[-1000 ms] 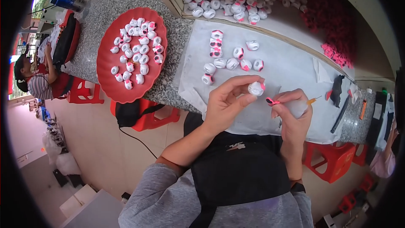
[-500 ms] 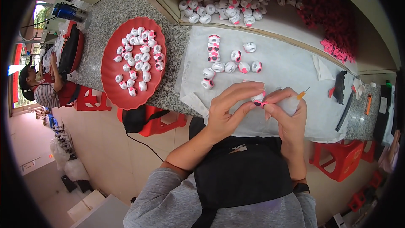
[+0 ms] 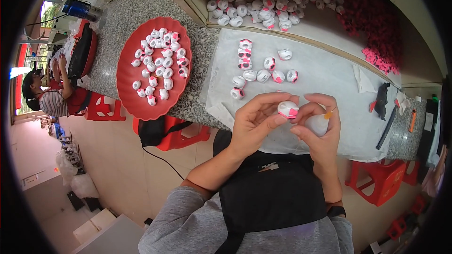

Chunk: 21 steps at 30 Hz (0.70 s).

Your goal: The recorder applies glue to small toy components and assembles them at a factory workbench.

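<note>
Between the thumb and fingers of my left hand (image 3: 249, 124) is a small white figure head (image 3: 285, 107) with pink trim and a pink bow. My right hand (image 3: 326, 136) is curled around a small translucent squeeze bottle (image 3: 318, 124) with an orange tip (image 3: 328, 115). The right fingertips are close beside the figure head; whether they touch it I cannot tell. Beyond my hands, several similar heads (image 3: 278, 76) lie on the white sheet (image 3: 320, 84). A short column of heads with dark glasses (image 3: 245, 54) stands at its far left.
A red scalloped tray (image 3: 126, 82) holding many heads is on the granite counter at left. Behind the sheet, a shelf carries a pile of white heads (image 3: 254, 0) and pink pieces (image 3: 381, 61). A dark stick (image 3: 386, 131) lies right. A person (image 3: 52, 96) works far left.
The figure head has turned in my left hand, so its pink bow now shows. My right fingers have drawn back from it and spread slightly. The whole view has shifted a little.
</note>
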### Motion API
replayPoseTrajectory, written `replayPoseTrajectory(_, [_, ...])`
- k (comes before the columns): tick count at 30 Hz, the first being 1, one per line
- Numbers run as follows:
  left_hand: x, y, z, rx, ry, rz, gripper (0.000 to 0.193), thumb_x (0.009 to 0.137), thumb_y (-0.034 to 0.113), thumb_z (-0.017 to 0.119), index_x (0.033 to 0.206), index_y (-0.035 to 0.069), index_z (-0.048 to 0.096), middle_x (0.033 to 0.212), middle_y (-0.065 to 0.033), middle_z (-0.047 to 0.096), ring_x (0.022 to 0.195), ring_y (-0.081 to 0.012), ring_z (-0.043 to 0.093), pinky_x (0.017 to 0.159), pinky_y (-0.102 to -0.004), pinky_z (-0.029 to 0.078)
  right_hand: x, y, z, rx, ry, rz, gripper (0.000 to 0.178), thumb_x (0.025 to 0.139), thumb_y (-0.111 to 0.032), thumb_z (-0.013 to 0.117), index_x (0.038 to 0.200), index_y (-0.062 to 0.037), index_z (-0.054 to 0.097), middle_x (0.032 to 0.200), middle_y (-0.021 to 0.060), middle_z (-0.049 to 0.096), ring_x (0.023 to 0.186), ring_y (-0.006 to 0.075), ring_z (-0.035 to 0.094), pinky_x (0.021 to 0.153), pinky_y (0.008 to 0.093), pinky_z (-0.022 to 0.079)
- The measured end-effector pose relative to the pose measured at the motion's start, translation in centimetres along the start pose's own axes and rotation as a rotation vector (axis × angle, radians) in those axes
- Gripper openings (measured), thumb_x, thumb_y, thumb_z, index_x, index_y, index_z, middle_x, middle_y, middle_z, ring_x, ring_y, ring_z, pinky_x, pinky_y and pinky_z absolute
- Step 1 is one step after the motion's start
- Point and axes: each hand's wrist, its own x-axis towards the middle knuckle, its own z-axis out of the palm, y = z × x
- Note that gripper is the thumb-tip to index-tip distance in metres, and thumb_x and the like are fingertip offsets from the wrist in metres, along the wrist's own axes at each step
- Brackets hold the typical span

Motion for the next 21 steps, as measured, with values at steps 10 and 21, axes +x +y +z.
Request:
replayPoseTrajectory(10, [0.0, -0.4, -0.9, 0.133, -0.125, 0.095, 0.025, 0.073, 0.001, 0.053, 0.098, -0.002, 0.05, 0.099, -0.0118, 0.053, 0.095, -0.0181, 0.049, 0.096, -0.0381, 0.021, 0.4, 1.0, 0.1, 0.159, -0.063, 0.062, 0.025, 0.063, 0.003, 0.064, 0.085, 0.0016, 0.053, 0.074, 0.0062, 0.055, 0.055, 0.0065, 0.047, 0.046, 0.0181, 0.038])
replayPoseTrajectory(21, [-0.1, -0.6, -1.4, 0.233, -0.114, 0.107, 0.022, 0.073, 0.006, 0.054, 0.095, 0.0, 0.052, 0.094, -0.009, 0.056, 0.091, -0.0172, 0.05, 0.092, -0.0386, 0.025, 0.2, 1.4, 0.0, 0.197, -0.031, 0.105, 0.02, 0.063, 0.002, 0.064, 0.079, 0.001, 0.053, 0.067, 0.0068, 0.056, 0.053, 0.0075, 0.048, 0.045, 0.0191, 0.038])
